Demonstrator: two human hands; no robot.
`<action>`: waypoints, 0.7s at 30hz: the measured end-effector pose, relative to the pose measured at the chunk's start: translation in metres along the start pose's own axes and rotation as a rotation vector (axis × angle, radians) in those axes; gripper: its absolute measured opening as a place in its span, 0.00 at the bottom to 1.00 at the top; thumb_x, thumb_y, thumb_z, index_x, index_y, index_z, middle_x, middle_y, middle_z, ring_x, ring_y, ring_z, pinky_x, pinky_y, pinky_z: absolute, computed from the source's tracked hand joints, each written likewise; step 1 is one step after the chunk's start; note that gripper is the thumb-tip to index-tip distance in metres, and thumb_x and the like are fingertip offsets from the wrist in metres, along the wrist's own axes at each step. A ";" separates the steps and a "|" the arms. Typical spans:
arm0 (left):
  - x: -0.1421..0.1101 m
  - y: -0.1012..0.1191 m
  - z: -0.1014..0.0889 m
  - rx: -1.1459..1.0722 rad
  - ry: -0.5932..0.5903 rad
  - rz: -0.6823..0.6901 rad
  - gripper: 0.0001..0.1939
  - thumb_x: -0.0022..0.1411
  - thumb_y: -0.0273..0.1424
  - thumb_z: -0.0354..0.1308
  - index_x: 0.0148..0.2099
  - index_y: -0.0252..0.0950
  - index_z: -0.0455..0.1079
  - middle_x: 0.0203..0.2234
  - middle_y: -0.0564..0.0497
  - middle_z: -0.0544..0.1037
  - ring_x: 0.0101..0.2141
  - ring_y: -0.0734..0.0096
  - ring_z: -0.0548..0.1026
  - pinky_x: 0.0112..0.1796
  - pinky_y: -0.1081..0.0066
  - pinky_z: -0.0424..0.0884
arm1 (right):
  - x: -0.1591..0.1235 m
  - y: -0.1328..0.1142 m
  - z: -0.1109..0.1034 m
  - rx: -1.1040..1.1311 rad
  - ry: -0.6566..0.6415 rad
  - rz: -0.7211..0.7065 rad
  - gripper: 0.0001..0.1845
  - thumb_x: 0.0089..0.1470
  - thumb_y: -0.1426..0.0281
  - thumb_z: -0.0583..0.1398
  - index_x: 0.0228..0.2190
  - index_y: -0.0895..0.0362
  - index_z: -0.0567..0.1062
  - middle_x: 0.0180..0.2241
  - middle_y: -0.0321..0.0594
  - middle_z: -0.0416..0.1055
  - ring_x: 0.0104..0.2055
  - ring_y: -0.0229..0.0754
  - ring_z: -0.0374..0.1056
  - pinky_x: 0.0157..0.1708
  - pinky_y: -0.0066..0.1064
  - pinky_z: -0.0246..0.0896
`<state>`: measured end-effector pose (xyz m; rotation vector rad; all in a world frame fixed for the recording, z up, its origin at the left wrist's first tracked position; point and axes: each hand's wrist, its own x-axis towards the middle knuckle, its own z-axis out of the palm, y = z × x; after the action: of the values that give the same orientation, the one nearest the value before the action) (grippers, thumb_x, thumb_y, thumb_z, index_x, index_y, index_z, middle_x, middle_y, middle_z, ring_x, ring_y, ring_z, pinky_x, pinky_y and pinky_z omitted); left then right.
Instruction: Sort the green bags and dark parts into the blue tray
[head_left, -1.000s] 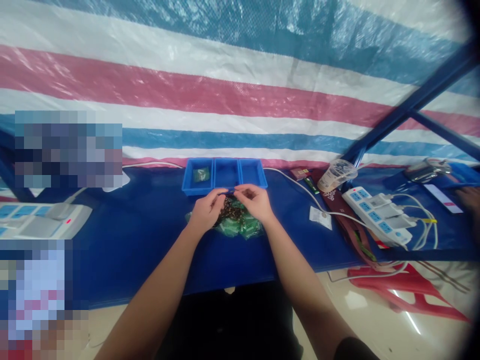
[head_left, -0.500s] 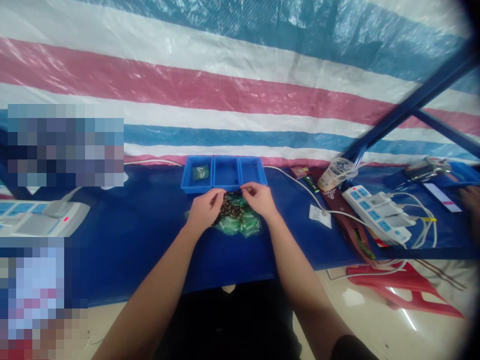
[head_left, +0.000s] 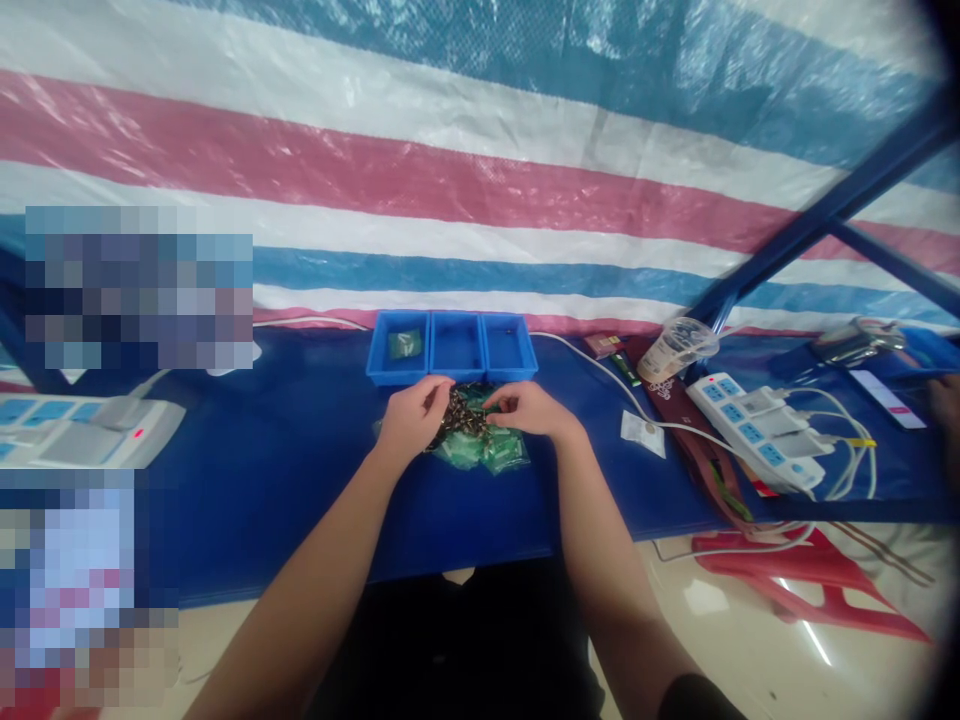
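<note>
A pile of small dark, brass-coloured metal pieces (head_left: 466,412) lies on green-tinted clear plastic bags (head_left: 480,450) on the blue table. At the pile's left edge, my left hand (head_left: 409,415) has thumb and fingertips pressed together; whatever they hold is too small to make out. My right hand (head_left: 531,408) reaches over the pile's right side, thumb and forefinger slightly apart at the metal pieces, with nothing visible between them. Just beyond both hands stands a row of three joined blue bins (head_left: 455,373). In the left bin lies a small green packet (head_left: 405,345).
To the right are a clear plastic cup (head_left: 675,350), a small white packet (head_left: 643,433), a brown strap-like bag (head_left: 686,450) and a power strip (head_left: 750,430) with plugged-in cables. Another power strip (head_left: 161,425) sits at left. A red stool (head_left: 810,580) stands below.
My right hand has moved from near the bins' front edge back toward me and right, down to the pile, its fingers now apart. My left hand stays in place.
</note>
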<state>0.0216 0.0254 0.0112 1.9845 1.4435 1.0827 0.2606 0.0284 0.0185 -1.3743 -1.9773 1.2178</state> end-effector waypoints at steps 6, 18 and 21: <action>0.000 -0.001 -0.001 -0.008 -0.005 0.002 0.17 0.67 0.40 0.50 0.45 0.38 0.76 0.25 0.53 0.79 0.24 0.74 0.75 0.31 0.75 0.68 | 0.000 -0.002 0.003 0.024 -0.005 -0.052 0.12 0.47 0.66 0.66 0.34 0.58 0.78 0.20 0.29 0.61 0.22 0.32 0.57 0.24 0.26 0.51; -0.002 0.004 0.001 -0.078 -0.094 0.056 0.21 0.62 0.44 0.58 0.52 0.40 0.74 0.25 0.56 0.77 0.23 0.77 0.71 0.31 0.76 0.69 | 0.009 -0.027 0.023 0.497 0.375 -0.203 0.16 0.48 0.57 0.67 0.30 0.56 0.73 0.26 0.35 0.70 0.27 0.36 0.64 0.30 0.30 0.61; -0.002 0.003 0.003 -0.079 -0.067 0.057 0.19 0.62 0.45 0.58 0.49 0.39 0.77 0.27 0.53 0.80 0.25 0.75 0.73 0.33 0.75 0.71 | 0.014 -0.030 0.034 0.532 0.354 -0.167 0.19 0.45 0.54 0.68 0.30 0.55 0.73 0.27 0.35 0.71 0.28 0.37 0.65 0.32 0.31 0.63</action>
<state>0.0250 0.0232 0.0109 1.9977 1.2980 1.0696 0.2138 0.0232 0.0252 -1.0415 -1.3641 1.2071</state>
